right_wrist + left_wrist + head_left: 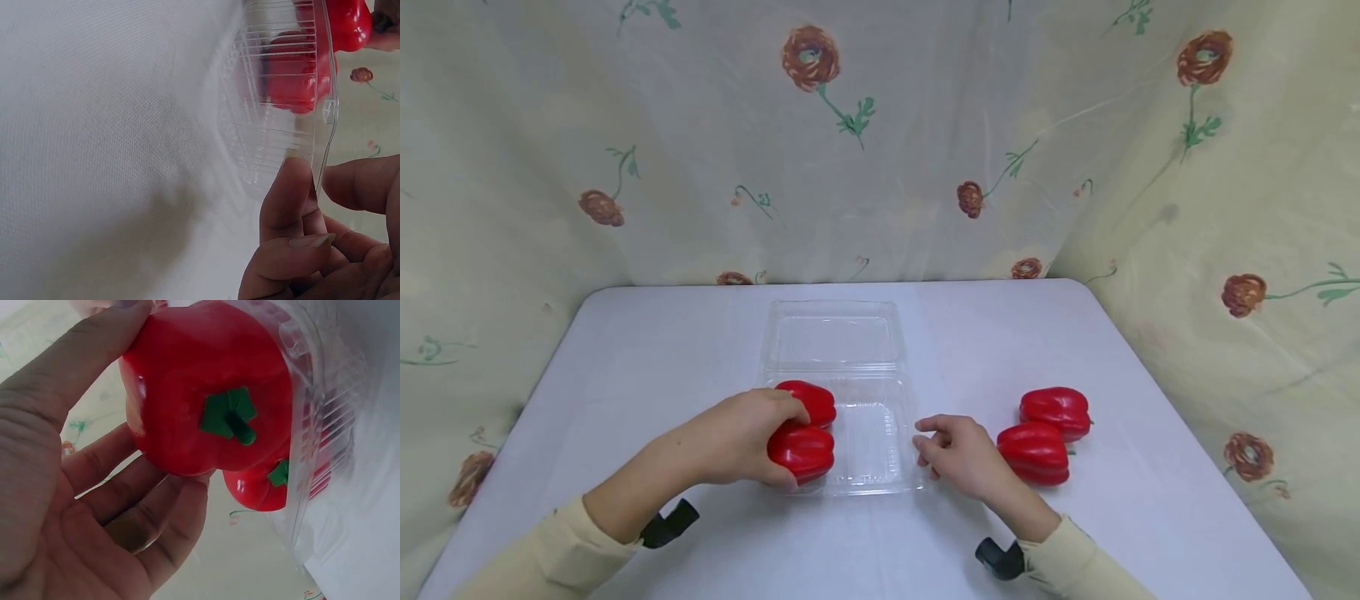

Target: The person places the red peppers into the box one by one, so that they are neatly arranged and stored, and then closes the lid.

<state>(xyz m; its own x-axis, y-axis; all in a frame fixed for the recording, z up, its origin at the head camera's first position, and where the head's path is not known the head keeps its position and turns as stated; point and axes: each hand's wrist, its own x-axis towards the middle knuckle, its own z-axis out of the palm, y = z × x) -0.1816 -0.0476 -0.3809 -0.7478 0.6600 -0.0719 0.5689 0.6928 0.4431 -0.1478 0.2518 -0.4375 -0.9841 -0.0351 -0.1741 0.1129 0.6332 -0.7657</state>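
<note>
My left hand (741, 437) grips a red bell pepper (805, 457), thumb on the near side and fingers over the far side. This pepper is at the left part of a clear plastic clamshell container (871, 446), its green stem (232, 419) facing the left wrist camera. Just behind it a second red bell pepper (814, 400) lies in the container, partly hidden by the fingers. At the container's right edge, my right hand (958, 457) pinches the rim, with the thumb (359, 182) on one side and a finger (289, 190) against the outer wall.
The container's lid (838, 337) is folded back flat towards the far table edge. Two more red bell peppers, a rear one (1054, 411) and a front one (1033, 454), lie on the white table (700, 342) right of my right hand. Flowered cloth (910, 167) hangs behind.
</note>
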